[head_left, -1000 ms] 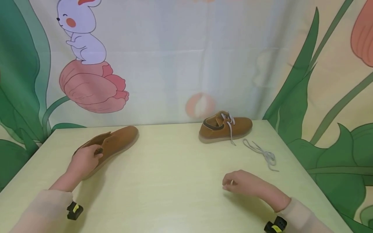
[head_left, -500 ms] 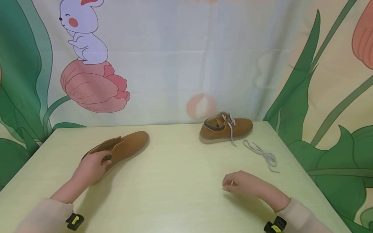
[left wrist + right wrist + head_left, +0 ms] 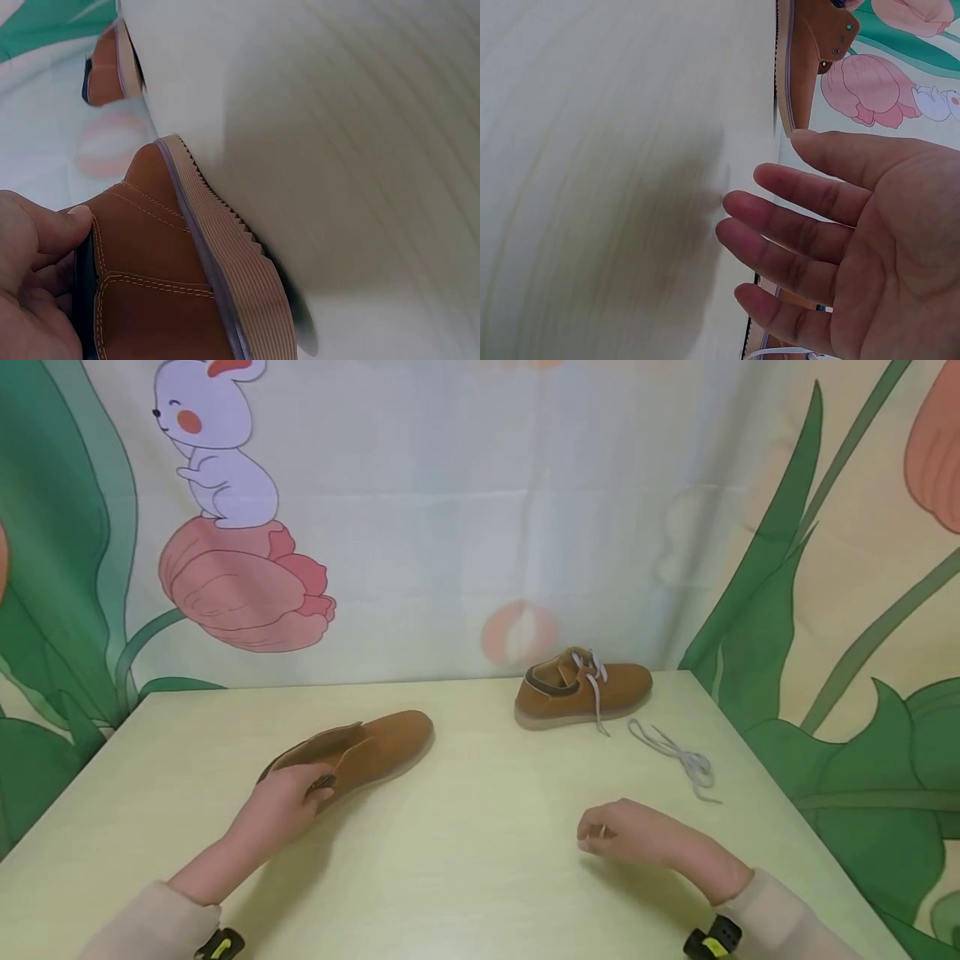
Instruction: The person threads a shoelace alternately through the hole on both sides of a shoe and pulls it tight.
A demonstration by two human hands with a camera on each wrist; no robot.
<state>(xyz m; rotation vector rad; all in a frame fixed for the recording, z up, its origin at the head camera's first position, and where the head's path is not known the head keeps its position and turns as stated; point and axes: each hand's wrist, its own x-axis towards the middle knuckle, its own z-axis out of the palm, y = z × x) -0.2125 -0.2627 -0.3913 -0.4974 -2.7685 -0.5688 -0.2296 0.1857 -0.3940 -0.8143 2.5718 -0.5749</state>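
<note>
Left of the table's middle lies a brown shoe without a lace, its toe toward the back right. My left hand pinches the collar of this shoe, thumb outside and fingers inside, as the left wrist view shows with the ribbed sole. My right hand hovers over the table at the right and holds nothing. In the right wrist view its fingers are spread and slightly bent. Behind it stands a second brown shoe with a pale lace through its eyelets, one end hanging down its side.
A loose grey shoelace, looped in a bundle, lies right of my right hand, in front of the laced shoe. The pale table ends at a printed curtain at the back. Its right edge runs beside the shoelace.
My left hand has brought the unlaced shoe to the right and a little nearer to me. The right hand, the laced shoe and the loose shoelace have stayed in place.
</note>
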